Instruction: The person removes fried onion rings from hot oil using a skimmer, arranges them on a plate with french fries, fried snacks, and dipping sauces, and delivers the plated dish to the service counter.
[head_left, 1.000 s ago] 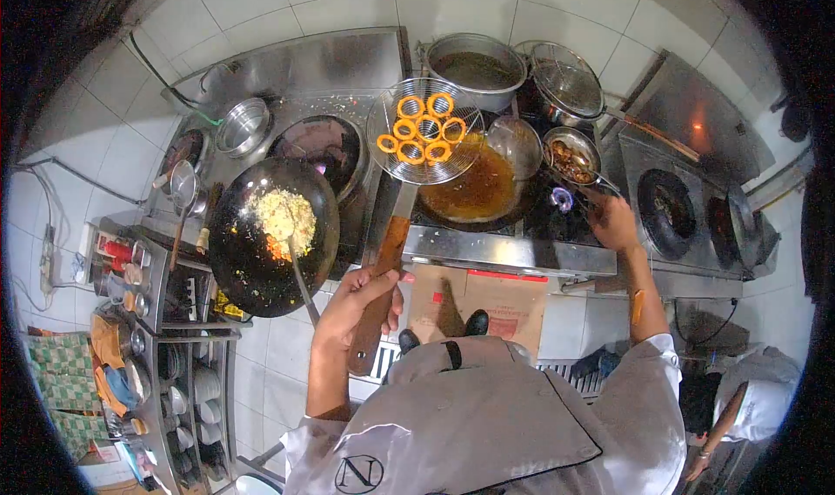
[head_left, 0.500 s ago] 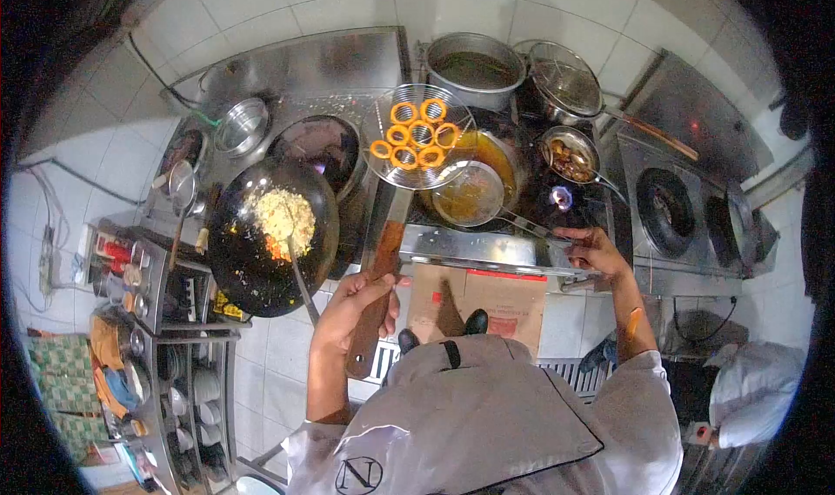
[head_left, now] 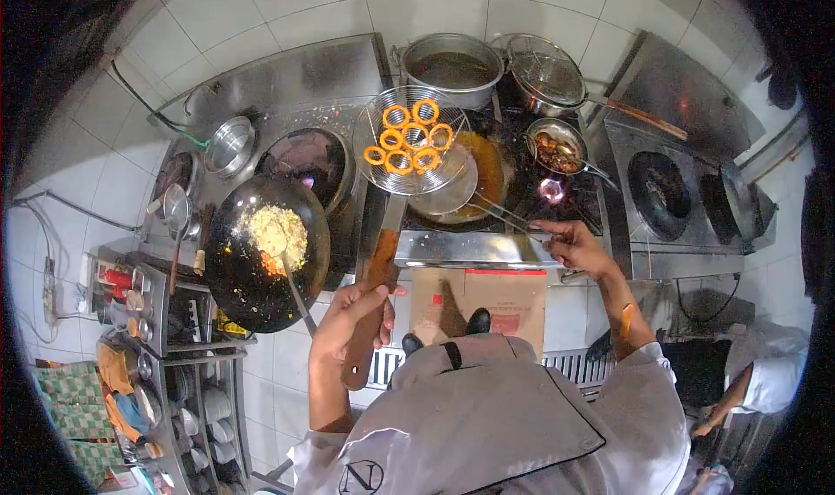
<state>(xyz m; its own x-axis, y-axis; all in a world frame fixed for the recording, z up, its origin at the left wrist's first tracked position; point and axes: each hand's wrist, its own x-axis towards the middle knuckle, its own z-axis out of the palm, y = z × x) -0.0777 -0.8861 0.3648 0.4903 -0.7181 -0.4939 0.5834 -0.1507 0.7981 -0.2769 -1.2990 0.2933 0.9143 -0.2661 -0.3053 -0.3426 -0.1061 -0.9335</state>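
My left hand [head_left: 357, 317] is wrapped round the wooden handle [head_left: 383, 256] of a wire skimmer [head_left: 365, 143]. Several orange-brown fried rings [head_left: 397, 162] lie in its round basket. In my right hand [head_left: 572, 246] is the thin metal handle of a fine-mesh strainer [head_left: 448, 195], whose round bowl is partly hidden under the skimmer. Both tools are over a wok of amber oil [head_left: 491, 169]. Left of my left hand stands a dark wok [head_left: 230, 299] with fried rice [head_left: 274, 234] and a ladle [head_left: 300, 297] in it.
Behind the oil stand a large pot [head_left: 452, 69] and a pan with a mesh strainer [head_left: 546, 69] over it. A small pan of browned food [head_left: 557, 147] sits beside a lit burner [head_left: 551, 190]. Another person's arm [head_left: 726, 399] shows at right.
The camera view has shifted slightly. The mesh strainer's bowl now looks paler, and less oil shows through it. Another person's arm has come into view at the lower right. Both hands keep their grips.
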